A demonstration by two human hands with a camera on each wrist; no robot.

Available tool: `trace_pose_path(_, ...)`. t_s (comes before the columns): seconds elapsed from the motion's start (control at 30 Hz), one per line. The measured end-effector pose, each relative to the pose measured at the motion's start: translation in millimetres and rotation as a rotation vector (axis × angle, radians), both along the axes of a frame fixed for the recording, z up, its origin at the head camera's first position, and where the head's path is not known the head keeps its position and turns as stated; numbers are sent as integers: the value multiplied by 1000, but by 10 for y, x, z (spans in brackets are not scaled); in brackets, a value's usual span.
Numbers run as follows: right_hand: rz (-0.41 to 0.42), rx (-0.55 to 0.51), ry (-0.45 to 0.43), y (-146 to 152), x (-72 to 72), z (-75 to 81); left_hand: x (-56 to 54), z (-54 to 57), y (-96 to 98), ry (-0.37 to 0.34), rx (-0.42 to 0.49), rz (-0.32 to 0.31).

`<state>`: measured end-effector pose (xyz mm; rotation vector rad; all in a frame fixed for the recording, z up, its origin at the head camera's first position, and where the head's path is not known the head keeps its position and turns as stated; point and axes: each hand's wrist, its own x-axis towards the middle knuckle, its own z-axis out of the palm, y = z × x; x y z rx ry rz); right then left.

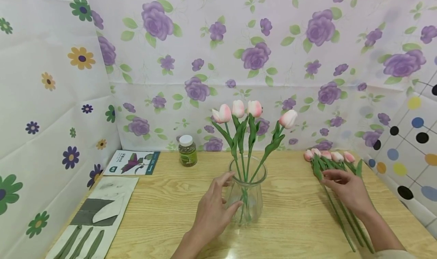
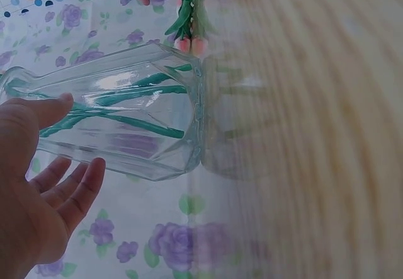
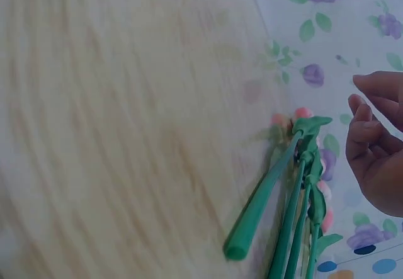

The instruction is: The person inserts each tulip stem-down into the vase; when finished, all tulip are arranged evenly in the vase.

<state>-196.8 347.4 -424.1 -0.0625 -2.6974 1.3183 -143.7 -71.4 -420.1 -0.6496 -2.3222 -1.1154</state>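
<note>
A clear glass vase (image 1: 257, 204) stands upright on the table, holding several pink-and-white tulips (image 1: 254, 109) with green stems. My left hand (image 1: 213, 207) is at the vase's left side, thumb and fingers spread loosely around it; whether they touch the glass I cannot tell. In the left wrist view, the stems (image 2: 145, 92) show through the glass. On the right, more tulips (image 1: 337, 156) lie on the table with their heads away from me. Over these hovers my right hand (image 1: 348, 190), its fingers loosely bent. The right wrist view shows that hand (image 3: 378, 140) apart from the stems (image 3: 252, 219).
A lidded jar (image 1: 187, 153) stands behind and left of the vase. At the left lie a printed booklet (image 1: 117, 162) and a pale sheet (image 1: 126, 187) with dark pictures. Patterned cloth (image 1: 205, 43) walls the wooden table (image 1: 164, 213) at the back and sides.
</note>
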Motion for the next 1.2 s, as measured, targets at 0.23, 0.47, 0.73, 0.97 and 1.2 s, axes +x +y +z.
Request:
trace_pose_path(0.23,30,169,0,67,-23,-70,-4,0,-7,-6,7,-1)
trace_pose_path(0.47,64,244,-18,112,-54,-111,-5,6,-12,-4,7,-2)
trace_pose_path(0.73,83,306,-61,129,-76,-116,-7,10,-15,-7,9,-5)
trace_pose_path(0.97,116,368,-64,123,-131,-115,-5,12,-22,-4,5,-8)
trace_pose_path(1.2,141,376,-79,102,-167,-147,-2,12,-14,-2,-1,-5)
